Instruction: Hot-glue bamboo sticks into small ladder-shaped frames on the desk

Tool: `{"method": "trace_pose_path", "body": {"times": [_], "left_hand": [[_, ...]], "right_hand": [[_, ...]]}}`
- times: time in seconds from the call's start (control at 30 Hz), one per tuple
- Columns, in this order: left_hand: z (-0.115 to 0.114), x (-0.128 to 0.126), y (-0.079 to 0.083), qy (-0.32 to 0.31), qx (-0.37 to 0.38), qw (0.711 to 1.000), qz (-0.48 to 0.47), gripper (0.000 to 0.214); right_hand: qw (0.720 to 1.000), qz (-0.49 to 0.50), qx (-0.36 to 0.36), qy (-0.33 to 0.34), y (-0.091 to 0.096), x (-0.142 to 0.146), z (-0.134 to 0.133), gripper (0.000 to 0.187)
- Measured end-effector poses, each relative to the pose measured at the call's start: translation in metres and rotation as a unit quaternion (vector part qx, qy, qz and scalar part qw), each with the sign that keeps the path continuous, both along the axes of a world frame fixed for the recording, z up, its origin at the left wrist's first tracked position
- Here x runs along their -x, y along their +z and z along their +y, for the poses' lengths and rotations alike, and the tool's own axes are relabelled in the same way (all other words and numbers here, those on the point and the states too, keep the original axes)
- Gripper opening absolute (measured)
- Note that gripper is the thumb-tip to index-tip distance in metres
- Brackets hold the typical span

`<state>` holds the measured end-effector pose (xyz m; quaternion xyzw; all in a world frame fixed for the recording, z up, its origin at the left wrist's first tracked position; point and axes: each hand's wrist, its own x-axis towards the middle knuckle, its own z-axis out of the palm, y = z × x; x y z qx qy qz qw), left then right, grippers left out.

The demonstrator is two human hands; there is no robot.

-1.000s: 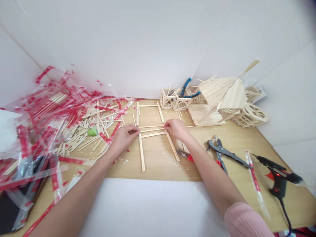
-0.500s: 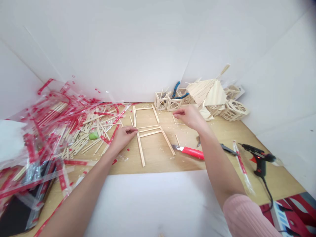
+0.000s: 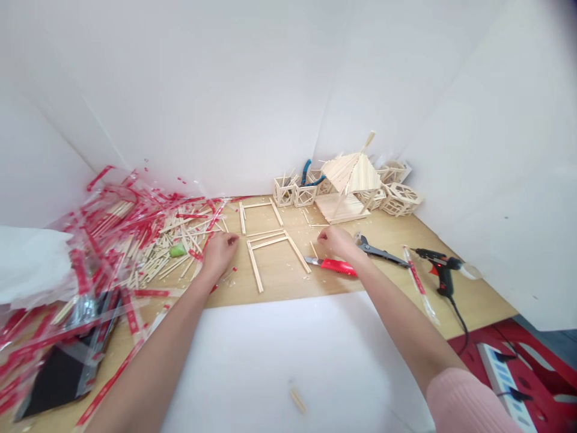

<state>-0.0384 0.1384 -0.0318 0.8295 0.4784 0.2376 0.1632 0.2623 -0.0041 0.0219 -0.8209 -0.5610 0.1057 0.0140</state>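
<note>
My left hand (image 3: 220, 255) is closed, fingertips curled together, just left of two three-sided frames of thin wooden sticks lying flat. Whether anything is pinched in it is hidden. The nearer frame (image 3: 255, 270) opens toward me; the farther frame (image 3: 256, 205) lies behind it, with a loose stick between them. My right hand (image 3: 337, 242) is also closed, low over the table right of the frames, and what it may hold cannot be made out. A short stick (image 3: 313, 249) lies by its fingertips, and a red utility knife (image 3: 338, 267) rests under its wrist.
Loose sticks (image 3: 157, 255) and red-and-clear wrappers (image 3: 135, 198) pile up at left. At the back right stand a stick-built model house (image 3: 354, 174), small lattice boxes (image 3: 305, 195) and blue-handled pliers (image 3: 306, 171). A glue gun (image 3: 444, 273) lies right; white paper (image 3: 270, 361) lies in front.
My left hand has come away from the stick frames. My right hand has moved nearer to me, down beside the utility knife. The view has shifted, so the table's things appear farther left.
</note>
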Motion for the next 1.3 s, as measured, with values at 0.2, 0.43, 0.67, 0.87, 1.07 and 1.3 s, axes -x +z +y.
{"method": "trace_pose_path", "body": {"times": [0.2,0.43,0.67,0.87,1.07,1.3], "left_hand": [[0.006,0.007,0.001,0.070,-0.012,0.997,0.037,0.037],[0.002,0.010,0.002,0.080,0.012,0.993,0.084,0.037],[-0.005,-0.006,0.006,0.016,0.002,0.999,0.028,0.028],[0.000,-0.014,-0.007,-0.014,0.050,0.999,-0.017,0.029],[-0.002,-0.013,-0.006,-0.008,0.045,0.999,-0.005,0.029],[-0.003,-0.015,-0.004,0.004,0.043,0.999,0.020,0.028]], "right_hand": [[1.000,-0.001,-0.026,0.008,0.005,0.009,-0.016,0.025],[0.984,-0.044,-0.045,0.169,0.015,0.072,0.056,0.027],[0.967,-0.078,-0.010,0.242,0.013,0.119,0.126,0.025],[0.948,-0.105,0.015,0.300,0.008,0.116,0.130,0.023],[0.936,-0.120,0.018,0.331,0.015,0.105,0.131,0.025],[0.926,-0.121,0.031,0.358,0.004,0.095,0.134,0.021]]}}
